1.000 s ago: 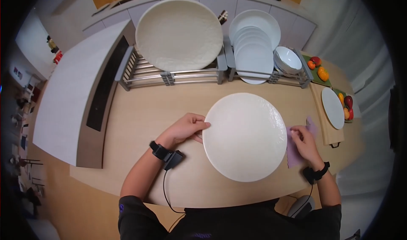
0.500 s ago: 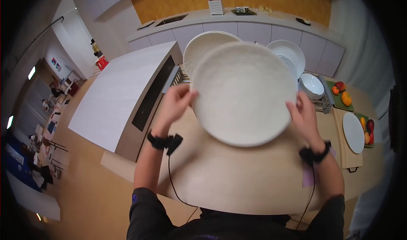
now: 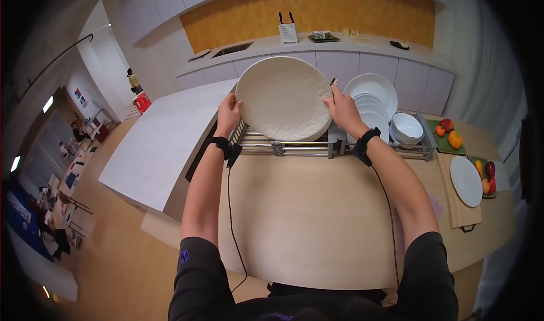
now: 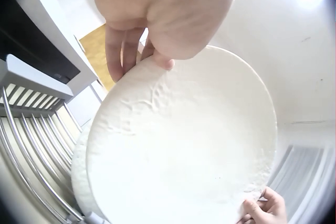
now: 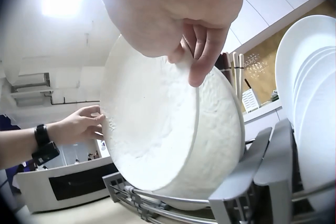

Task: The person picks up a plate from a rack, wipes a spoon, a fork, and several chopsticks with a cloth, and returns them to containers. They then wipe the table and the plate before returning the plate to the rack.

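A large off-white plate (image 3: 283, 97) with a rippled surface stands nearly upright over the left section of a metal dish rack (image 3: 303, 149). My left hand (image 3: 228, 116) grips its left edge, thumb on the front face and fingers behind. On the opposite edge my right hand (image 3: 343, 111) pinches the rim the same way, fingers wrapped to the back. In the right wrist view, a second large plate (image 5: 220, 124) stands close behind the held one, its textured face partly covered. The held plate's lower edge sits right at the rack's front rail.
To the right in the rack are white plates (image 3: 371, 88) and stacked bowls (image 3: 407, 127). A big white box-like unit (image 3: 158, 145) flanks the rack's left. On the right stand a cutting board (image 3: 444, 176) bearing an oval plate (image 3: 466, 181), and green trays of vegetables (image 3: 454, 142). A purple cloth (image 3: 436, 206) lies behind my right arm.
The plate has been lifted from low over the table and carried forward to the rack. My right hand, earlier beside the cloth, now holds its right edge. The head view has tilted up.
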`<move>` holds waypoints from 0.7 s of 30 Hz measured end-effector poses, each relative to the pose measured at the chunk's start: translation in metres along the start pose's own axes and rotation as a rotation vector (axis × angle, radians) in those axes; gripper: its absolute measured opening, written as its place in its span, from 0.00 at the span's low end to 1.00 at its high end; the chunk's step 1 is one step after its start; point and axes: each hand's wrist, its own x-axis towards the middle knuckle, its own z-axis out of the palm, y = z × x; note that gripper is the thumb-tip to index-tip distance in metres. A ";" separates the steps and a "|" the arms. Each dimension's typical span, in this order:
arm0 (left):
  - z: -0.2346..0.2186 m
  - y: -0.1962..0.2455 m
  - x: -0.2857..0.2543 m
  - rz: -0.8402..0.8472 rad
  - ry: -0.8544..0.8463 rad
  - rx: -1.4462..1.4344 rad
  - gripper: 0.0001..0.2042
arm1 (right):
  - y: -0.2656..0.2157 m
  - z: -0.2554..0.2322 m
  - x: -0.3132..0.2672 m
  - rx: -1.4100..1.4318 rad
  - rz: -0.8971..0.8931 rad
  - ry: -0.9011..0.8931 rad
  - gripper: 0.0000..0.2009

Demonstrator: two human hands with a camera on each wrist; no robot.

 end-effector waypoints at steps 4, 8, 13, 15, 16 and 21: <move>0.010 -0.030 0.006 0.006 0.078 0.074 0.06 | 0.007 0.022 -0.006 -0.033 0.040 -0.015 0.16; 0.016 -0.033 0.004 -0.031 0.131 0.215 0.08 | 0.012 0.034 -0.010 -0.043 0.030 -0.004 0.15; 0.031 -0.049 -0.007 -0.167 0.180 0.173 0.08 | 0.018 0.040 -0.018 -0.077 0.016 -0.024 0.14; 0.034 -0.048 -0.011 -0.140 0.198 0.215 0.08 | 0.015 0.038 -0.022 -0.084 0.017 -0.026 0.13; 0.035 -0.047 -0.013 -0.136 0.199 0.209 0.08 | 0.016 0.038 -0.022 -0.086 0.026 -0.032 0.13; 0.040 -0.055 -0.013 -0.141 0.202 0.135 0.08 | 0.018 0.037 -0.020 -0.132 0.083 -0.061 0.13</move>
